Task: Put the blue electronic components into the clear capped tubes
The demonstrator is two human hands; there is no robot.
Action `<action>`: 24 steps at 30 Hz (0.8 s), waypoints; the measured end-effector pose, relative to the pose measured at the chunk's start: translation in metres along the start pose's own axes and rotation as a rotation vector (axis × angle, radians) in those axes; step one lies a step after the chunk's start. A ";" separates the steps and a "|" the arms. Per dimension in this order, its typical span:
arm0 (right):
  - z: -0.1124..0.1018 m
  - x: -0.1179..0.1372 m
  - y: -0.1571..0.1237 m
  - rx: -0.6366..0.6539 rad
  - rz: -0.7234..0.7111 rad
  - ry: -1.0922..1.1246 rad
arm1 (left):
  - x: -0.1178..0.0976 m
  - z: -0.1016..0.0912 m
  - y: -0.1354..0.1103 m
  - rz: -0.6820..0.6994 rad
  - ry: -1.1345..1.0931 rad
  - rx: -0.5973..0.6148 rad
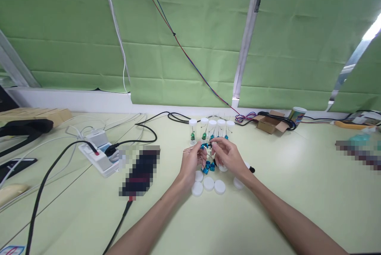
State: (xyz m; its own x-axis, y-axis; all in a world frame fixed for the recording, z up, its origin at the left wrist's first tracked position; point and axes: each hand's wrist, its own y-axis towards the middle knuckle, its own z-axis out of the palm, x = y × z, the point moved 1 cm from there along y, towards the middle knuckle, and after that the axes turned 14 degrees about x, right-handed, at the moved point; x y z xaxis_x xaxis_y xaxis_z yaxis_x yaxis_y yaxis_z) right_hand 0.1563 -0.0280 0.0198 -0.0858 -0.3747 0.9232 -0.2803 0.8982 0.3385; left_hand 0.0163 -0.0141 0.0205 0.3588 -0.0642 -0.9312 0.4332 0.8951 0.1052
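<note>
My left hand [190,163] is closed in a pinch on a small blue part [203,146]; thin wire-like leads stick out to the left of the fingers. My right hand [228,156] meets it from the other side, its fingertips closed at a small black piece [210,145] by the end of the blue part. Below the fingers lies a cluster of similar blue parts [206,167]. Just behind my hands stands a row of clear tubes [193,130] with white caps, holding green or blue parts with wires. Several loose white caps [208,184] lie in front.
On the left are a white power strip [101,157] with black plugs and a blurred dark device [141,172] on a cable. An open cardboard box [268,123], a printed can [297,116] and coiled cables stand at the back right. A small black item [252,169] lies by my right wrist.
</note>
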 end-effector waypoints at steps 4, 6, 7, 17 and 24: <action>0.000 -0.001 -0.001 0.038 -0.020 -0.001 | 0.000 0.001 -0.001 -0.007 0.005 0.007; 0.000 -0.002 -0.001 0.045 -0.027 -0.003 | 0.000 0.002 -0.001 -0.010 0.025 0.009; 0.000 -0.003 -0.001 0.045 -0.028 -0.003 | 0.000 0.002 0.000 -0.011 0.038 0.012; -0.003 -0.003 0.000 0.007 0.004 -0.108 | 0.003 0.002 -0.001 0.020 0.146 0.064; -0.003 -0.011 0.001 -0.032 0.075 -0.081 | 0.004 0.004 0.001 0.030 0.204 0.114</action>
State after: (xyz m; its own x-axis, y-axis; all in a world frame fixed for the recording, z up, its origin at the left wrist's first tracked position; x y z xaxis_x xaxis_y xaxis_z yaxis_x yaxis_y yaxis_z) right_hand 0.1599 -0.0216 0.0103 -0.1824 -0.3227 0.9288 -0.2400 0.9306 0.2763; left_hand 0.0212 -0.0155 0.0179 0.2032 0.0625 -0.9771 0.5200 0.8387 0.1618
